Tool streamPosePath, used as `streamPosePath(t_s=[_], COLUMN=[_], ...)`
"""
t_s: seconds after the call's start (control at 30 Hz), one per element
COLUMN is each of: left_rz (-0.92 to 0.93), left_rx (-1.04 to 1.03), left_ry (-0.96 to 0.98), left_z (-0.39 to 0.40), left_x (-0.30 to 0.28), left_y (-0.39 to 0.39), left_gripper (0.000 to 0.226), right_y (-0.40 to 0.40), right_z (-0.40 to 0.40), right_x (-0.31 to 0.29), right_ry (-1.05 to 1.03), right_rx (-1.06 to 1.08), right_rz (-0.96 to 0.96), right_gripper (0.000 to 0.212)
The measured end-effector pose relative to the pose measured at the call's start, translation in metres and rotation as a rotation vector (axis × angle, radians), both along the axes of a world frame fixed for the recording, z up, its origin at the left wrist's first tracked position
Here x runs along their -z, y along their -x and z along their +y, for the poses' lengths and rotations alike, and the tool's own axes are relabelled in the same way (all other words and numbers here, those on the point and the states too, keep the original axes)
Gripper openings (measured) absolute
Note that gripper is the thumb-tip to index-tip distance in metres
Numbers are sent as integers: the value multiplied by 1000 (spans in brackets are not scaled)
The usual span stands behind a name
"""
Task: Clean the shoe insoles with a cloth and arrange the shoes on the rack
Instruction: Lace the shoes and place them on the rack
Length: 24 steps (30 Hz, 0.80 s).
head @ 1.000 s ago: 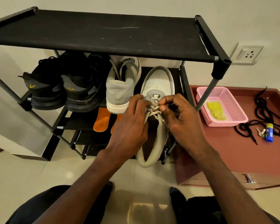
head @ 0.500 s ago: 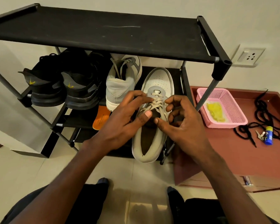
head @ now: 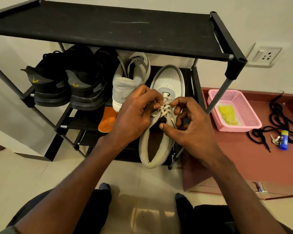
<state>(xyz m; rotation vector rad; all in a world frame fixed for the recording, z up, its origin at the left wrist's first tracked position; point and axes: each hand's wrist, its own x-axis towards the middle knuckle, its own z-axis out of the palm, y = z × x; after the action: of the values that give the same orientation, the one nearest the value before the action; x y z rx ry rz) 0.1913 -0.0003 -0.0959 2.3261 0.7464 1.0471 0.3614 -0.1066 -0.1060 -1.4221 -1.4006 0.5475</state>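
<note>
Both hands are busy on the laces: left hand (head: pixel 134 114) pinching the laces (head: pixel 161 110) near the tongue, right hand (head: pixel 191 128) curled at the other side with its thumb pressing the collar of the grey sneaker (head: pixel 161 115), which sits toe-in on the rack (head: pixel 235 65) shelf. Looks light and soft at the collar, so I'd grab it by the heel or sidewalls, not the floppy laces. Just left is its mate (head: pixel 130 78). Off to the right, a pink basket (head: pixel 250 122) holds a yellow cloth (head: pixel 227 114).
</note>
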Motion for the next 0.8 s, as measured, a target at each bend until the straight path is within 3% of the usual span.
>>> streamPosePath(t_s=[0.23, 0.33, 0.4, 0.57, 0.8], left_rz=[-132, -73, 37, -5, -35], left_rx=[20, 100, 146, 140, 161], left_ry=[184, 290, 250, 255, 311], left_z=[-9, -12, -12, -12, -10], left_x=[-9, -7, -1, 6, 7], left_y=[-1, 15, 24, 26, 25], left_gripper=[9, 28, 43, 43, 48], right_y=[0, -1, -2, -6, 1], right_z=[2, 3, 4, 5, 11], right_x=[-3, -5, -5, -7, -2], right_ry=[-9, -13, -12, 24, -40], right_rx=[33, 31, 26, -8, 59], right_rz=[49, 75, 70, 65, 80], right_gripper=[54, 52, 51, 50, 12])
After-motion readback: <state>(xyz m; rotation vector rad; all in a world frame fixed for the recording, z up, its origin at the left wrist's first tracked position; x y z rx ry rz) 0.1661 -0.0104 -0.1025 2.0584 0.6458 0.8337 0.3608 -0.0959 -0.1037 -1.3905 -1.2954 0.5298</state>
